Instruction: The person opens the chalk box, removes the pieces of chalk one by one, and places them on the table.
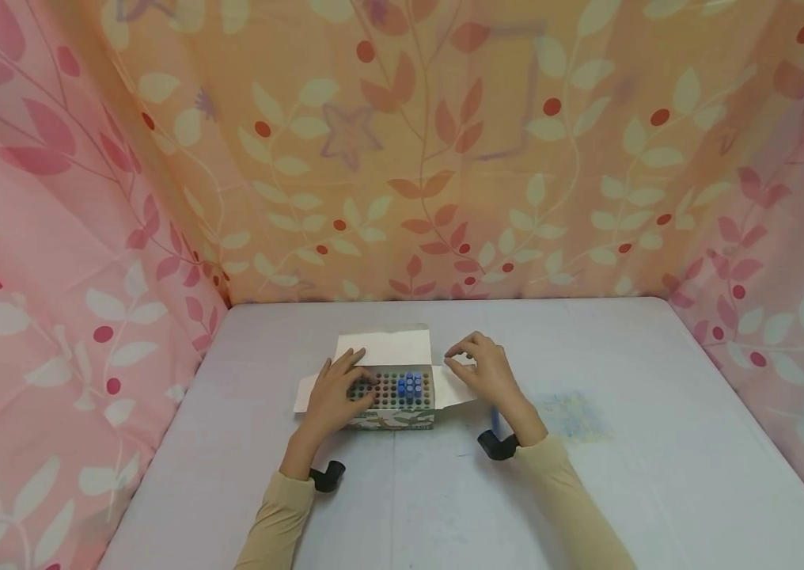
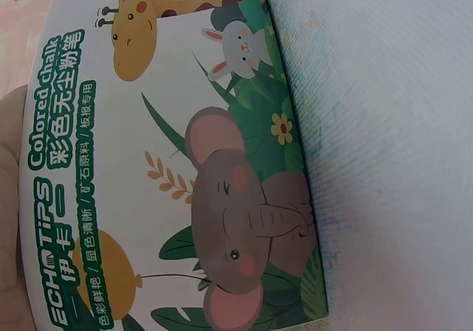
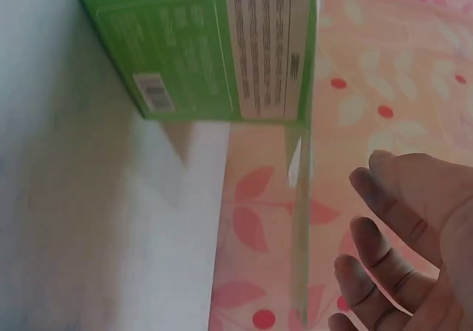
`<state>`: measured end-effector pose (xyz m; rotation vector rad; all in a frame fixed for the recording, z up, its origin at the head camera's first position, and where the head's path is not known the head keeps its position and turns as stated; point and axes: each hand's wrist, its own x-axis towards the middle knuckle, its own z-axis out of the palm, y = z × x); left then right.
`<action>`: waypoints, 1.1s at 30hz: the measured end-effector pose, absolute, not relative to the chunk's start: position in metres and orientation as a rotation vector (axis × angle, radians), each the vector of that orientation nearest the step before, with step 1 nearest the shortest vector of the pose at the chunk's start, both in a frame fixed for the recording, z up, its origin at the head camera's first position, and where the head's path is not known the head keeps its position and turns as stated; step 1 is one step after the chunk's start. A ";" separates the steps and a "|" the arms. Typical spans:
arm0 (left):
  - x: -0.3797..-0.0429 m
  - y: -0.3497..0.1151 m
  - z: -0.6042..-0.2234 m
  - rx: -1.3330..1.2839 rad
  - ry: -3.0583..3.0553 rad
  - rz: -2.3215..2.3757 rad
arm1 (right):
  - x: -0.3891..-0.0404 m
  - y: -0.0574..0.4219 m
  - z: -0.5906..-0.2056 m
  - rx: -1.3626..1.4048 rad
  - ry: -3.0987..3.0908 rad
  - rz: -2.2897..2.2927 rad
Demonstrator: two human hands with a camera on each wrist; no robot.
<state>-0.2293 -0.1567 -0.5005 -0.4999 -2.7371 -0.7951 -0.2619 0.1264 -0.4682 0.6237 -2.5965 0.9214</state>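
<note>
An open chalk box point(image 1: 398, 420), printed with animals and the words "Colored chalk", stands on the table, its flaps folded out. Rows of coloured chalk fill it; several blue chalks point(image 1: 410, 385) stick up above the others right of the middle. My left hand point(image 1: 334, 394) lies over the box's left part, fingers spread and bent above the chalks. Nothing shows in its grasp, and its fingertips are partly hidden. Beyond the right flap point(image 1: 453, 386), my right hand point(image 1: 487, 370) hovers with loosely bent fingers point(image 3: 395, 264) and holds nothing.
The white-covered table point(image 1: 416, 507) extends around the box. A blue-yellow chalk smudge point(image 1: 573, 416) marks its right side. Patterned curtains point(image 1: 402, 158) hang behind and at both sides. Black wrist cameras point(image 1: 498, 446) sit under both wrists.
</note>
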 end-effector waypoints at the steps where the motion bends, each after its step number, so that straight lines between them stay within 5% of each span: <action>1: -0.229 -0.157 -0.501 -0.501 -2.735 -0.792 | -0.262 0.122 -0.468 0.649 -2.593 0.921; 33: -0.231 -0.159 -0.502 -0.499 -2.773 -0.800 | -0.257 0.065 -0.481 0.915 -2.658 0.772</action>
